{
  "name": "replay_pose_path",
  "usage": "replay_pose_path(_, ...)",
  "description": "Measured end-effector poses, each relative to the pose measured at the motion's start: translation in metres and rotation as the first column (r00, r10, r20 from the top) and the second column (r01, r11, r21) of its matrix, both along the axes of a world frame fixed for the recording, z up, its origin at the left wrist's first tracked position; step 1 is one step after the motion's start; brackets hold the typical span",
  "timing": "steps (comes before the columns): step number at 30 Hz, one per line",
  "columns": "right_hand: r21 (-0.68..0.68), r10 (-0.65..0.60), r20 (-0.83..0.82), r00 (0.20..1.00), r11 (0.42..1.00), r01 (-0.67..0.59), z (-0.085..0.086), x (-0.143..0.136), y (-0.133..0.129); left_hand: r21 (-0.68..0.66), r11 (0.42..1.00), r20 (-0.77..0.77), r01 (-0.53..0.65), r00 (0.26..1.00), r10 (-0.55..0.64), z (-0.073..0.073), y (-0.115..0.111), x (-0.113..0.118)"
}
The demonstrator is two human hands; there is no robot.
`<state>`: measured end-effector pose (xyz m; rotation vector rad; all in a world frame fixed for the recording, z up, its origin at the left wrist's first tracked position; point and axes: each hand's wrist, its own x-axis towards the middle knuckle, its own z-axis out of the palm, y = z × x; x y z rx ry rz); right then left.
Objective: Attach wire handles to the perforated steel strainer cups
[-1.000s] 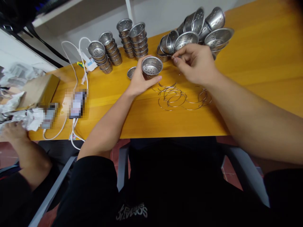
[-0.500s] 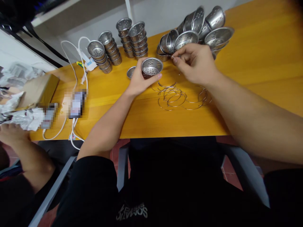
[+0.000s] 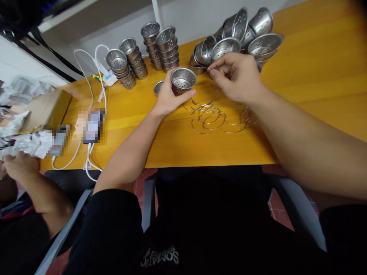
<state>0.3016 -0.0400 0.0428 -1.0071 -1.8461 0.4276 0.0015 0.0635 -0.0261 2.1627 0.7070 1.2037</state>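
On the tabletop (image 3: 169, 141), the leaning cup pile (image 3: 260, 23) could topple if knocked by the right hand (image 3: 239, 76), the cup (image 3: 184, 82) gripped in the left hand (image 3: 169, 98), left of the pile, could slip should that hold loosen, and the wire (image 3: 206, 68) pinched in the right could drop likewise.

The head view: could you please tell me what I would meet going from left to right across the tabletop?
Cardboard box, phone, leftmost cup stack, left hand holding a perforated cup, right hand pinching a thin wire.
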Motion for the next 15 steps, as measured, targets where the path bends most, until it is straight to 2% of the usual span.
replay_pose_path(3,0.002,-0.007,-0.022,1.000,1.000,0.007,0.000,0.000,0.000,-0.009,0.999,-0.006,0.031,1.000,-0.031,0.001,-0.002,0.002)
replay_pose_path(8,0.031,-0.019,-0.053,0.998,0.999,0.021,0.005,-0.004,-0.004,0.006,1.000,-0.054,0.008,0.999,-0.007,0.006,-0.010,0.002)
replay_pose_path(15,-0.036,-0.024,-0.050,0.998,0.999,0.022,0.007,-0.011,-0.010,-0.027,1.000,-0.056,-0.013,0.998,0.011,0.005,-0.015,0.006)
